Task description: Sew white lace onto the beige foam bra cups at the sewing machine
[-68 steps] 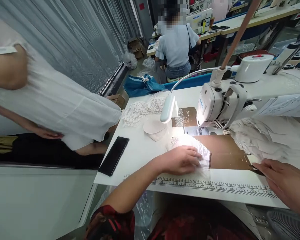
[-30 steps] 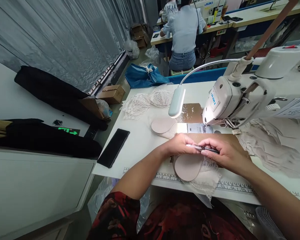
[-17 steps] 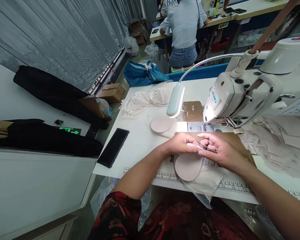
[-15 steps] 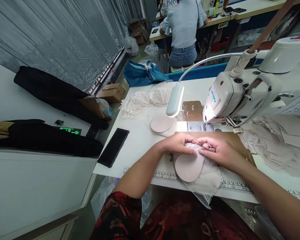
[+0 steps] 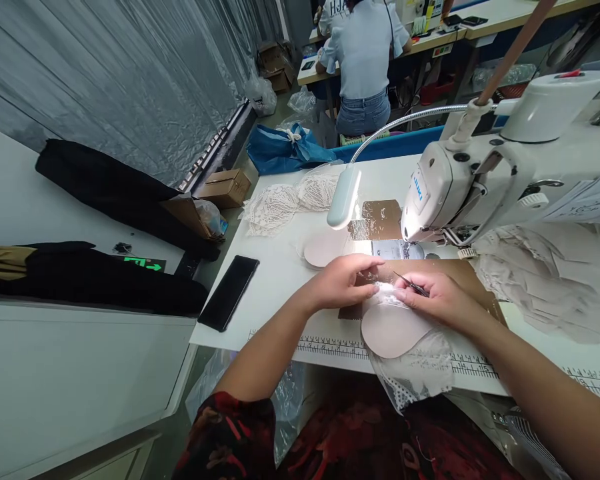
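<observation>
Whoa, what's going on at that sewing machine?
A person is handling a pale, rounded fabric piece with lace on it, in front of the sewing machine. The right hand holds a small pointed metal tool at the piece's top edge, and the left hand is beside that edge, fingers parted. The piece isn't under the needle, and its lacy part hangs over the table's front edge.

Phone point(image 5: 229, 293) left; pad point(image 5: 394, 330) before sewing machine point(image 5: 443, 190)

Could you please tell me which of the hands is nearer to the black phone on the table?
The left. The left hand is to the right of the black phone; the right hand is farther off on that same side.
</observation>
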`<state>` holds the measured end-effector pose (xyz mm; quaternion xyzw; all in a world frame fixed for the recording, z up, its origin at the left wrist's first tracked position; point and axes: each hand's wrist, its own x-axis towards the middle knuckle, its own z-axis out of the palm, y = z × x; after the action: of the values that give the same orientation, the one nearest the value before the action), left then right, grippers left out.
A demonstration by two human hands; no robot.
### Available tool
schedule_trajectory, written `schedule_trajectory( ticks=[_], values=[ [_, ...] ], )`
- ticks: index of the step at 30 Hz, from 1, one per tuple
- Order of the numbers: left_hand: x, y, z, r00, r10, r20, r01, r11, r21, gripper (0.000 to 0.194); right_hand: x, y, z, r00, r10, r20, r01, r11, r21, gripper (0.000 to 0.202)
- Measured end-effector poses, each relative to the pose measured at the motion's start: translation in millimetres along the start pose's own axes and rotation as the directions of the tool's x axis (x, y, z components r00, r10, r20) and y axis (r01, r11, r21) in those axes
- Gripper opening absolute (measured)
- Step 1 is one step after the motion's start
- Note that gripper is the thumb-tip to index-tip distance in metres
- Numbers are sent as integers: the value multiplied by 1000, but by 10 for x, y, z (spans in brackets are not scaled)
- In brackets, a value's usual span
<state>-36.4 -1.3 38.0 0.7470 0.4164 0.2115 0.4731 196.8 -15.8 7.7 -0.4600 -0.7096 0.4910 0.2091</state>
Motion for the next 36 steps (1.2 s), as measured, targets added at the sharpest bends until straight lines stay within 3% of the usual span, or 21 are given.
schedule_trajectory(
  ticks=[2,4,6,10,12,16,20,25,31,36],
  values=[
    [-75,5,-25,991,-132,4,132,983,-127,45,-36,3,-13,999,-32,-13,32,999,6,30],
    [-131,-18,10,955,-245,165,286,907,-309,47,-72,1,-26,998,-64,-16,64,998,10,28],
    [-148,-54,126,924,-256,285,369,796,-481,48,-97,-2,-28,995,-96,0,96,995,8,28],
    [-104,-97,454,932,-327,155,330,595,-733,50,-121,37,-29,994,-113,15,112,993,33,27],
    [-84,-94,559,933,-339,118,300,558,-773,47,-134,90,-57,995,-95,-24,96,993,67,33],
    [-79,-79,599,960,-280,15,193,620,-761,40,-164,157,-159,991,-97,-88,98,995,13,42],
    [-74,-94,580,975,-211,-72,112,743,-660,36,-165,76,-201,996,-88,-16,88,995,-36,40],
    [-66,-117,606,977,-212,-36,141,756,-639,41,-132,-59,-119,991,-115,73,115,993,4,29],
    [-46,-143,634,981,-192,-23,131,745,-654,40,-120,-66,-33,992,-125,10,125,992,14,27],
    [-68,-78,578,986,-157,-60,104,851,-514,38,-113,52,-37,994,-72,-78,77,995,62,30]
  ],
)
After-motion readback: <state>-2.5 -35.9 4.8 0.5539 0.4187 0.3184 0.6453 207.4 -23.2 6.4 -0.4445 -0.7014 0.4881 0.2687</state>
